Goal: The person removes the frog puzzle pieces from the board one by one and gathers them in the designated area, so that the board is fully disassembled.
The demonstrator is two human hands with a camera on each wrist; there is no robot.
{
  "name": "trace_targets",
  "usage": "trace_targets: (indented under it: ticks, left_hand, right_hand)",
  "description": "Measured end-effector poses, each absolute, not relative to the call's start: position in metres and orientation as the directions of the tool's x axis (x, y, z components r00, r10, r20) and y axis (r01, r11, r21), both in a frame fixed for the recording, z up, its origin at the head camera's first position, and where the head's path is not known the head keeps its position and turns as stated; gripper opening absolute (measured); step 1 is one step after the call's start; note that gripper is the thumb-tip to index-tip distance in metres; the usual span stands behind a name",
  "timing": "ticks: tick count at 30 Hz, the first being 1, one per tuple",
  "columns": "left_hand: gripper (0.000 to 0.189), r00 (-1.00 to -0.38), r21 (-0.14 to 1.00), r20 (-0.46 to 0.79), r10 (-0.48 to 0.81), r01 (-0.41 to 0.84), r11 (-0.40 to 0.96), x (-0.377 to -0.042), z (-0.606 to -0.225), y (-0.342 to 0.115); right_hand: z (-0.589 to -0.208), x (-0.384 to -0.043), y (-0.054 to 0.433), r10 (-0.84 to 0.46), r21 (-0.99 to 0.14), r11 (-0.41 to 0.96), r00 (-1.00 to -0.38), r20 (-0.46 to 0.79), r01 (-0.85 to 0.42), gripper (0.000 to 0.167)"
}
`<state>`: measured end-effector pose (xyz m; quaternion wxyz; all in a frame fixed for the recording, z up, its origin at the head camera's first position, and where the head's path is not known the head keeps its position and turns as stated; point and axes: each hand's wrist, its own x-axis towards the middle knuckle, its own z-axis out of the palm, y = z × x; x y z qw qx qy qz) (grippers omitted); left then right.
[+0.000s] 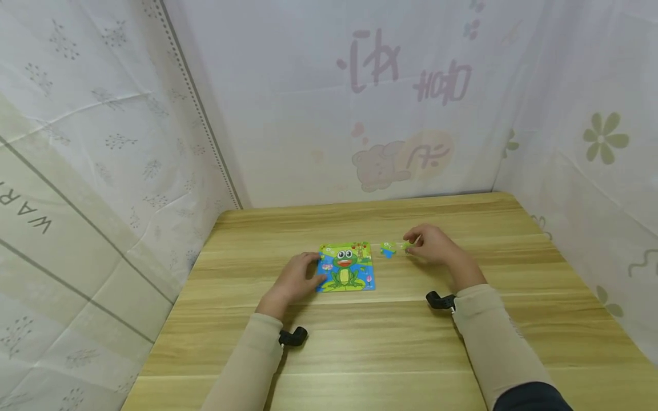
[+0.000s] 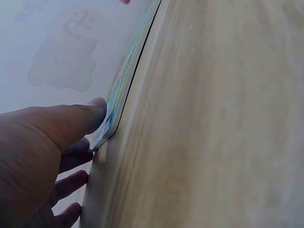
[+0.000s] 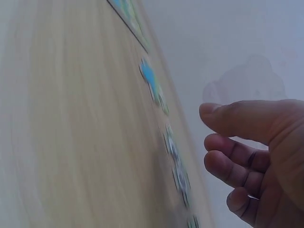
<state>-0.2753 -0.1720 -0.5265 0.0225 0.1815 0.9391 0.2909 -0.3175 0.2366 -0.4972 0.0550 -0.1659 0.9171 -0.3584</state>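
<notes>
A square frog jigsaw puzzle (image 1: 345, 268) lies flat on the table, a green frog on a blue and green ground. My left hand (image 1: 295, 278) rests at its left edge, the thumb on the board's border and the other fingers spread beside it. A loose blue and green puzzle piece (image 1: 388, 250) lies right of the board. My right hand (image 1: 433, 244) hovers beside it, thumb and fingers apart with nothing visible between them. Under that hand, the right wrist view shows a blurred pale puzzle piece (image 3: 176, 164) and the edge of another piece (image 3: 192, 222).
The wooden table (image 1: 360, 348) carries the board and pieces near its middle. A printed cloth (image 1: 308, 114) hangs behind the far edge, with patterned cloths at both sides. A black wrist camera (image 1: 293, 337) sits on the left sleeve, and another camera (image 1: 440, 300) on the right.
</notes>
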Motion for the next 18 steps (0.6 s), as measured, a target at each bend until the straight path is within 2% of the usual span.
trace_targets:
  ticks: [18]
  left_hand:
    - [0.059, -0.943, 0.546, 0.095, 0.319, 0.317, 0.775, -0.273, -0.532, -0.173]
  right_hand:
    - [-0.499, -0.318, 0.119, -0.48, -0.656, 0.66, -0.877, 0.007, -0.366, 0.029]
